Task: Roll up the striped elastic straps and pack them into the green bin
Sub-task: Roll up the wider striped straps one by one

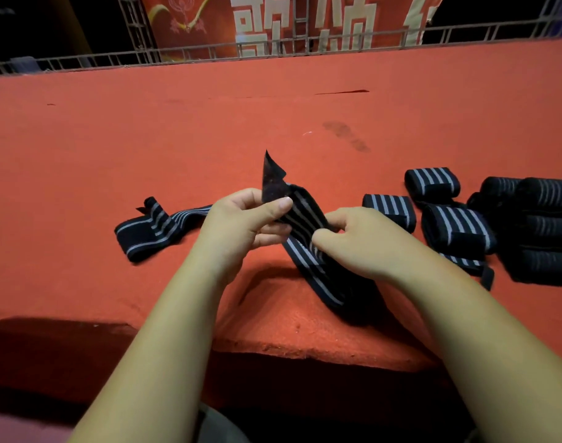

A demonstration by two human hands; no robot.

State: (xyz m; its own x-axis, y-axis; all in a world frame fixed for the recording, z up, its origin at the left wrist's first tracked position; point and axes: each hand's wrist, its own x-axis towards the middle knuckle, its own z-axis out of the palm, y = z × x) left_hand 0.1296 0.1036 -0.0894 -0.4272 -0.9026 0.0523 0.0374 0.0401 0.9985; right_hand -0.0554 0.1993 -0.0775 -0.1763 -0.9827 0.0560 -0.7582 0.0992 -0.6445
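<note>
A single wide-angle view, worn on the person's head, looks forward and steeply down across the red tabletop [113, 148]. It sits close. Both forearms enter from the bottom edge, and the left hand [241, 225] and right hand [362, 247] pinch a striped strap [305, 214] near frame centre. A metal railing [177, 54] lines the far top, bowed, probably by lens distortion.
</note>
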